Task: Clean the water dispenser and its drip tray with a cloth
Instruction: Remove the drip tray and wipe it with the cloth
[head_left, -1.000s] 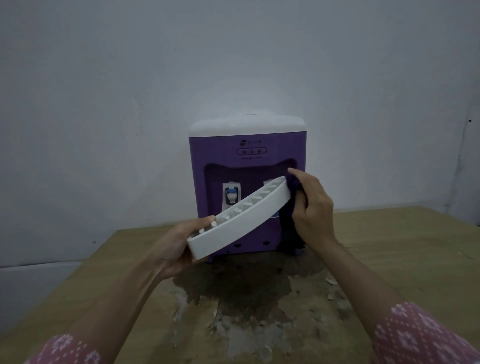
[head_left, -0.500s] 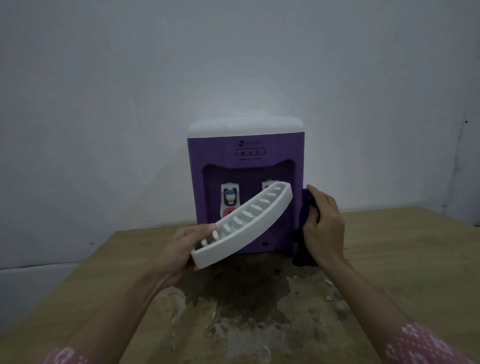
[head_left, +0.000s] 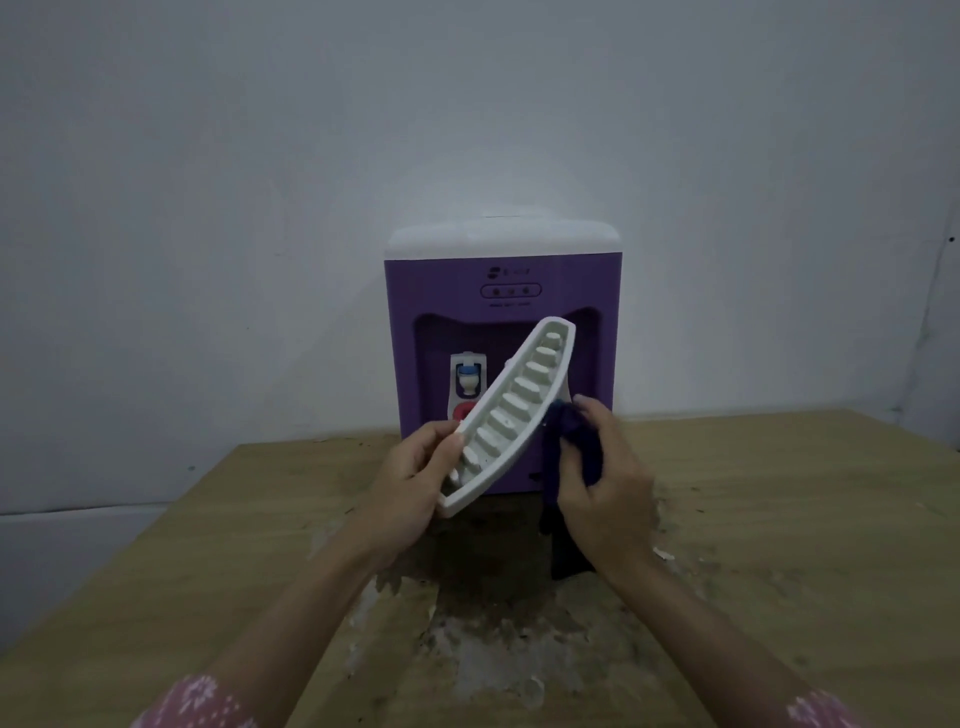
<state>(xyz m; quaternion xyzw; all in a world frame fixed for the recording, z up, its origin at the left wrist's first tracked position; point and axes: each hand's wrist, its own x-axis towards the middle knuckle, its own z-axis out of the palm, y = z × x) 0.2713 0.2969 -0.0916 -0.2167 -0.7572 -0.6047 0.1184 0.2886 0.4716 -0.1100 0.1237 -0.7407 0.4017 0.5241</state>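
While the left hand (head_left: 410, 488) is gripping the lower end of the white drip tray (head_left: 511, 415), its fingers (head_left: 439, 441) are curling over the near rim and the tray is standing tilted in the air, upper end pointing up and to the right, slotted face toward the camera. Tray is sitting in front of the purple water dispenser (head_left: 501, 291), covering part of its recess; blue tap (head_left: 467, 376) is showing to the left of the tray. Right hand (head_left: 605, 488) is holding a dark blue cloth (head_left: 563, 447), fingers bunching it and pressing it against the tray's right edge about midway along; loose tail of cloth is hanging down toward the counter (head_left: 779, 519). Dispenser is standing upright on the wooden counter against a pale wall (head_left: 260, 208). Counter surface in front of the dispenser is looking stained and patchy. Pink patterned sleeves (head_left: 202, 701) are showing at the bottom of the view.
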